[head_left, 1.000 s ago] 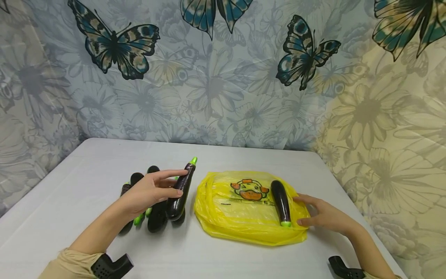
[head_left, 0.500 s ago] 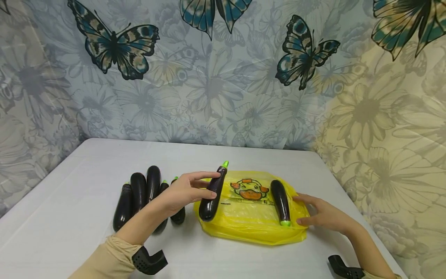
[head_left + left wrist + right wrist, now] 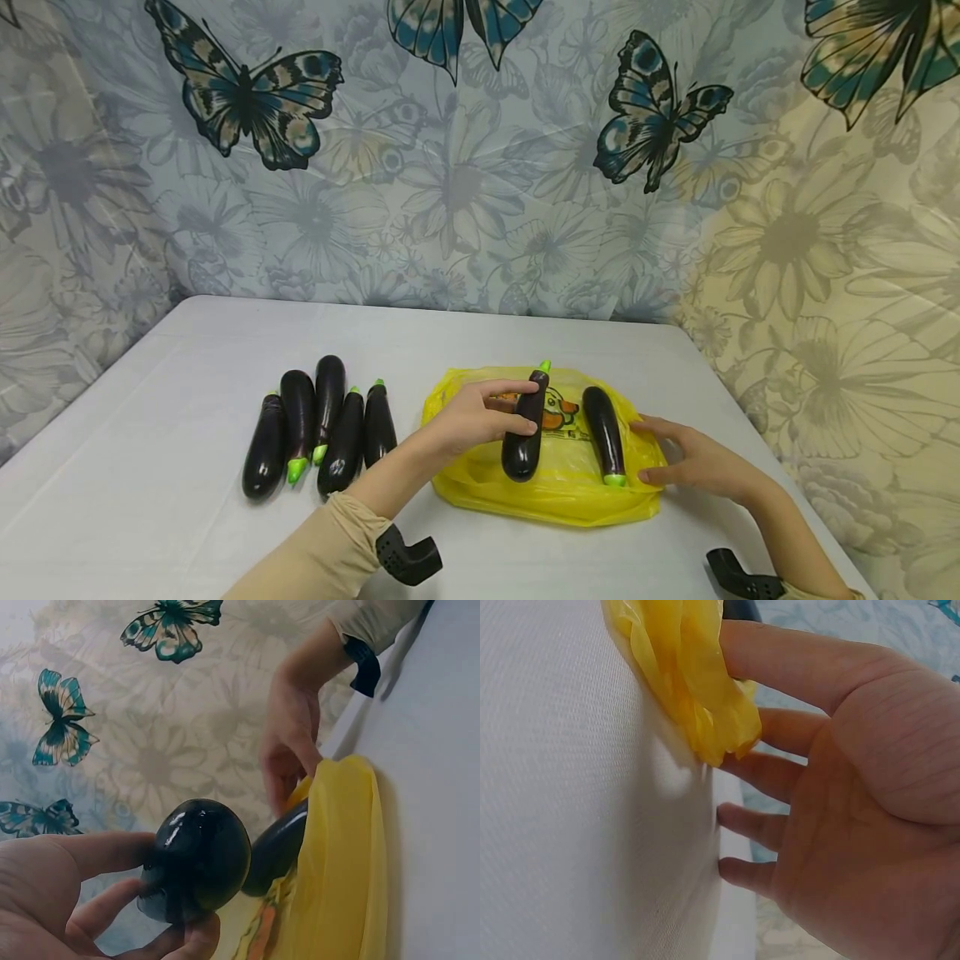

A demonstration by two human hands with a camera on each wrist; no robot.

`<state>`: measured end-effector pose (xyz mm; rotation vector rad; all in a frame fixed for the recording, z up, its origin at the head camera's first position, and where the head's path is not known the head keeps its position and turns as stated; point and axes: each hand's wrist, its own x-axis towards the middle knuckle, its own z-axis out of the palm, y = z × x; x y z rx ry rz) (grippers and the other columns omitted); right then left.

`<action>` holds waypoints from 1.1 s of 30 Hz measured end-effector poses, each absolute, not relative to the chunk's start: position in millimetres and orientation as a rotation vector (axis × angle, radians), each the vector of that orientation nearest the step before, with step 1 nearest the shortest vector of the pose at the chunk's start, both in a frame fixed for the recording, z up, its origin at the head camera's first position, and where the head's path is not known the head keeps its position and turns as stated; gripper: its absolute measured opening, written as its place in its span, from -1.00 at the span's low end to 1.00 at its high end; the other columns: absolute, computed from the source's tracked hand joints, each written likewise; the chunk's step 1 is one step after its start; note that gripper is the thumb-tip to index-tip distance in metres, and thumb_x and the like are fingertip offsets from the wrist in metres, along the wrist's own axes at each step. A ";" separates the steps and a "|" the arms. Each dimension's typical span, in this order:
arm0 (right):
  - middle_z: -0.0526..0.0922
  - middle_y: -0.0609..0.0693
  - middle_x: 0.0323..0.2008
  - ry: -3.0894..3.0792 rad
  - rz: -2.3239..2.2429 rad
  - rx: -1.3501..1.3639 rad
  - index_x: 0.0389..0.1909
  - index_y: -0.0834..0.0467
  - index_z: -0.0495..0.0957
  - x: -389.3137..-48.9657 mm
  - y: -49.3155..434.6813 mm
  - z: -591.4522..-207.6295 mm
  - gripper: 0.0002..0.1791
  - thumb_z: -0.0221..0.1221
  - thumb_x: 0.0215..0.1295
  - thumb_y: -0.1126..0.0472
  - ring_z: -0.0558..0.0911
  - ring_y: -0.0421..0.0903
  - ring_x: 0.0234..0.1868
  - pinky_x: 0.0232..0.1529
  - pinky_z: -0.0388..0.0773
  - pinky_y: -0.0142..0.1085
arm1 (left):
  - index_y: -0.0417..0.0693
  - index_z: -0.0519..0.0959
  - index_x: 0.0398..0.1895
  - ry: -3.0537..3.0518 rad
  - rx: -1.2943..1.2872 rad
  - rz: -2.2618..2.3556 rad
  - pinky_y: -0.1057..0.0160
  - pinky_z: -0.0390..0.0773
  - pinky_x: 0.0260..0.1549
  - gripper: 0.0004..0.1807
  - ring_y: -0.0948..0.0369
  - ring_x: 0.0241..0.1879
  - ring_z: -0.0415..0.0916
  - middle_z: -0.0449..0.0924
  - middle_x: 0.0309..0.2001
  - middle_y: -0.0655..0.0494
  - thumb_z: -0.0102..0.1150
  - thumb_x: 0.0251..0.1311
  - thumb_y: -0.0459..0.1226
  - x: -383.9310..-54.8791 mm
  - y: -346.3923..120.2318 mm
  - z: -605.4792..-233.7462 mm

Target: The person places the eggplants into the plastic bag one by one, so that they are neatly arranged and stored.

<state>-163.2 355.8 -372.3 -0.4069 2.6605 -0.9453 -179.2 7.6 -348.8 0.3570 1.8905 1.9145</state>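
My left hand (image 3: 480, 414) grips a dark purple eggplant (image 3: 522, 440) between thumb and fingers, above the yellow plastic bag (image 3: 480, 492). Its green stem points toward the back; in the left wrist view the rounded end of the held eggplant (image 3: 199, 859) faces the camera. A second eggplant (image 3: 604, 433) lies on the right part of the bag, stem end toward the front. At the bag's right edge, my right hand (image 3: 701, 462) pinches the plastic. In the right wrist view the bag's crumpled edge (image 3: 697, 682) lies between thumb and index finger, with the other fingers spread.
Several more eggplants (image 3: 300, 417) lie side by side on the left of the white table (image 3: 150, 483). Behind the table hangs a flowered cloth (image 3: 465, 208) with printed butterflies. Each wrist wears a black camera mount (image 3: 408, 557).
My left hand has carried the eggplant rightward from beside the others to over the bag, partly covering the printed duck. The right hand has stayed at the bag's edge.
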 end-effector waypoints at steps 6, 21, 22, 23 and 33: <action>0.15 0.41 0.40 2.652 -0.955 -0.396 0.38 0.28 0.33 -163.8 358.5 -372.9 -0.12 0.43 0.09 0.00 0.00 0.47 0.39 0.22 -0.07 0.44 | 0.07 0.60 0.20 1.825 0.345 1.969 0.12 0.58 -0.06 -0.45 0.10 -0.15 0.62 0.62 -0.08 -0.04 0.40 0.10 -0.40 -180.7 31.5 -356.1; 0.16 0.44 0.38 2.655 -0.953 -0.414 0.38 0.29 0.32 -162.7 357.5 -374.1 -0.14 0.43 0.11 0.06 0.05 0.48 0.37 0.20 -0.01 0.44 | 0.03 0.62 0.17 1.862 0.239 1.997 0.20 0.60 -0.23 -0.46 0.17 -0.26 0.57 0.59 -0.14 0.04 0.44 0.06 -0.40 -188.2 72.3 -382.1; 0.17 0.43 0.38 2.660 -0.951 -0.415 0.38 0.29 0.33 -162.9 357.1 -374.0 -0.15 0.43 0.10 0.06 0.05 0.48 0.37 0.21 -0.01 0.43 | 0.04 0.62 0.17 1.873 0.229 1.996 0.20 0.59 -0.25 -0.46 0.17 -0.27 0.56 0.58 -0.12 0.04 0.45 0.06 -0.39 -189.0 73.4 -384.2; 0.17 0.44 0.38 2.665 -0.947 -0.424 0.38 0.30 0.33 -163.2 356.9 -373.9 -0.15 0.43 0.10 0.07 0.06 0.48 0.37 0.20 0.00 0.44 | 0.05 0.63 0.16 1.890 0.225 1.995 0.21 0.58 -0.26 -0.46 0.18 -0.28 0.55 0.58 -0.11 0.04 0.45 0.05 -0.38 -189.7 74.6 -385.8; 0.14 0.43 0.40 2.658 -0.985 -0.437 0.37 0.29 0.33 -163.9 357.4 -371.6 -0.14 0.43 0.10 0.04 0.00 0.48 0.39 0.20 -0.06 0.46 | -0.04 0.64 0.14 1.961 0.270 2.034 0.27 0.59 -0.32 -0.46 0.23 -0.26 0.56 0.59 -0.06 0.03 0.47 0.01 -0.41 -193.0 95.4 -394.8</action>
